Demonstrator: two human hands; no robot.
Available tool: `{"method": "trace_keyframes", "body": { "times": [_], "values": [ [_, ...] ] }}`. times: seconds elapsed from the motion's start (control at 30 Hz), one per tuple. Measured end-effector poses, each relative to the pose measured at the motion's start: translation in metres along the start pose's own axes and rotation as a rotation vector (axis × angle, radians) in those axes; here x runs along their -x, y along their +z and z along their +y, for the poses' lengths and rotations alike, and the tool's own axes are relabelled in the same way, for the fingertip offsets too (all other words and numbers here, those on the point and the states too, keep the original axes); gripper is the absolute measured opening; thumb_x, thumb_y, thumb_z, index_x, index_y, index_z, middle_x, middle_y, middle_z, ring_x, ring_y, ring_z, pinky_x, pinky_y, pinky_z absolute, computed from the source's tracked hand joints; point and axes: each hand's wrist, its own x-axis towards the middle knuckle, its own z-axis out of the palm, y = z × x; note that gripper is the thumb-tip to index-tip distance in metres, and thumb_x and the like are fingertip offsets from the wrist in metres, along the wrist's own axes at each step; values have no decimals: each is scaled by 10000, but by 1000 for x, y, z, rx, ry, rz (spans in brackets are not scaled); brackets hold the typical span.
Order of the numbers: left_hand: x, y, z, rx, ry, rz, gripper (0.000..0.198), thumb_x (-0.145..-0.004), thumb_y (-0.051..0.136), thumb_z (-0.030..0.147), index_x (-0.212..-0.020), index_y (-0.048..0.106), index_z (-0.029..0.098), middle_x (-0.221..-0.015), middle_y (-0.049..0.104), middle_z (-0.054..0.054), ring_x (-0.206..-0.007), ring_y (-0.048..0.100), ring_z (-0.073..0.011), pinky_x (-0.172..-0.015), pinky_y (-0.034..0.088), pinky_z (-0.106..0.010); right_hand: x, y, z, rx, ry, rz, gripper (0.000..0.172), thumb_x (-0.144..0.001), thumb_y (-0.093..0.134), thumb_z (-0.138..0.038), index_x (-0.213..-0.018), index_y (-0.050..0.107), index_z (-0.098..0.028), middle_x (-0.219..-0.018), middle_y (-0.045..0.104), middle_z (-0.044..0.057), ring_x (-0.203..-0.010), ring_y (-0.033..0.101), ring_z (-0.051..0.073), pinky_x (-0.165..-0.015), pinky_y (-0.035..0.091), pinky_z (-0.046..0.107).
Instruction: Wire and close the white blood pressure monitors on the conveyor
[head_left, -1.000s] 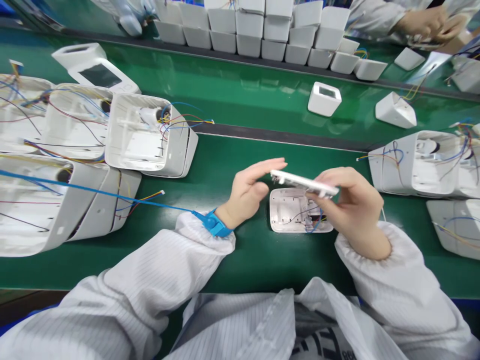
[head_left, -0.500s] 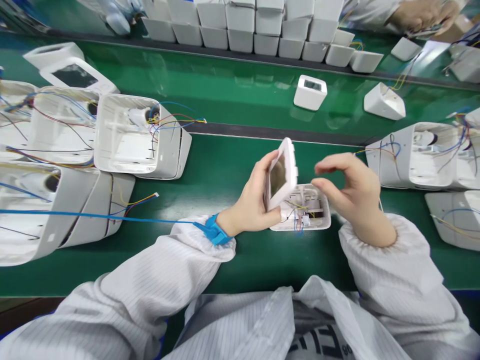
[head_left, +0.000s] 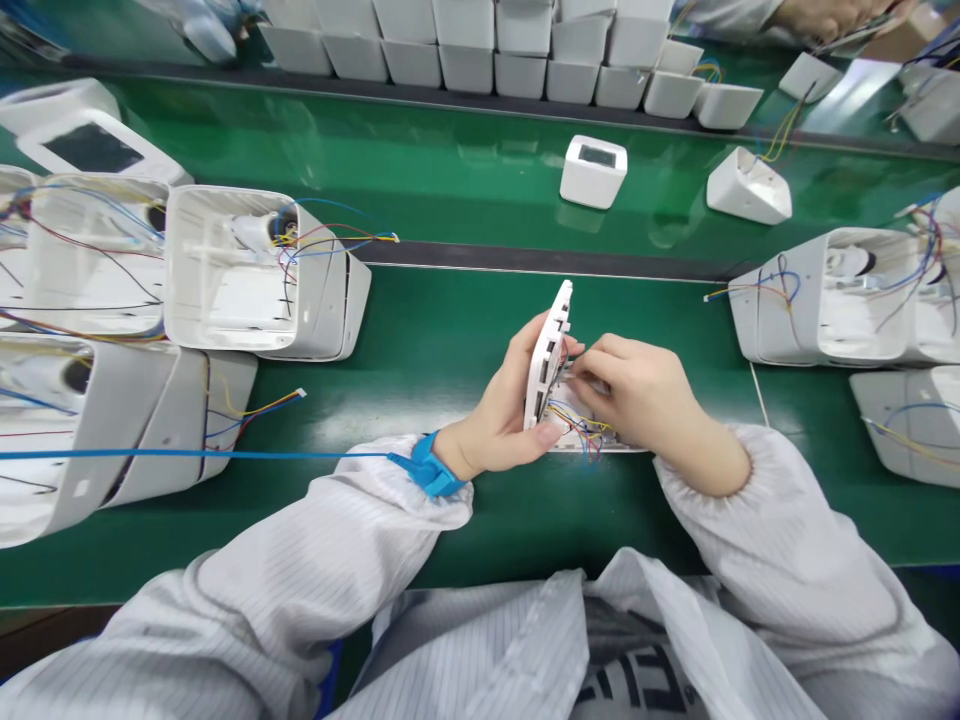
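Left hand (head_left: 495, 425) clamps white cover panel (head_left: 547, 345) on edge, counter (head_left: 450, 330) centre, near side. Right hand (head_left: 637, 395) pinches its thin wires (head_left: 576, 425). Looks light, stiff, brittle: grip edges, not leads.

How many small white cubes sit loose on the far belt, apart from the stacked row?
2. One cube stands upright near mid-frame, dark window on top; a second cube lies tilted to its right. Others may be out of frame.
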Motion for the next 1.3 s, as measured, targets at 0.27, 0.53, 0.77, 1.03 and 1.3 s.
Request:
{"method": "trace_keyframes", "body": {
  "times": [0.27, 0.53, 0.77, 1.03, 1.3],
  "values": [
    [0, 1, -2, 49, -6, -24, 891, -804, 642, 606, -1515, 229, 261, -1426, 455, -140, -1304, 490, -335, -1124, 412, -494, 3, 7, 3, -184, 64, 94, 186, -962, 612, -322, -865, 728, -214, -846, 697, 25, -765, 631, 149, -656, 436, 276],
    [1, 0, -3, 59, 20, -37, 854, -831, 651, 551, -1522, 238, 266, -1466, 435, -144, -1345, 468, -338, -1146, 390, -500, 2, 5, 2, -167, 53, 79, 187, -962, 605, -295, -860, 740, -217, -853, 709, 32, -782, 625, 163, -669, 446, 290],
    [1, 1, -3, 65, -28, -14, 872, -814, 658, 589, -1520, 268, 256, -1436, 469, -141, -1315, 499, -337, -1125, 420, -495, 2, 4, 2, -143, 36, 41, 188, -968, 590, -290, -880, 741, -223, -850, 696, 35, -785, 609, 167, -670, 436, 294],
    [-2, -3, -1, 35, -10, -47, 775, -863, 639, 502, -1516, 311, 243, -1440, 496, -150, -1296, 526, -335, -1114, 430, -490, 3, 3, 5, -193, -46, 50, 220, -982, 539, -259, -865, 715, -197, -884, 692, 56, -811, 602, 177, -674, 445, 309],
    [-1, 1, 0, 84, -26, 6, 813, -820, 692, 518, -1494, 342, 229, -1438, 503, -158, -1323, 514, -341, -1120, 435, -478, 2, 1, 1, -108, -62, 10, 260, -985, 524, -249, -833, 721, -174, -842, 681, 58, -783, 597, 168, -622, 411, 298]
  ]
}}
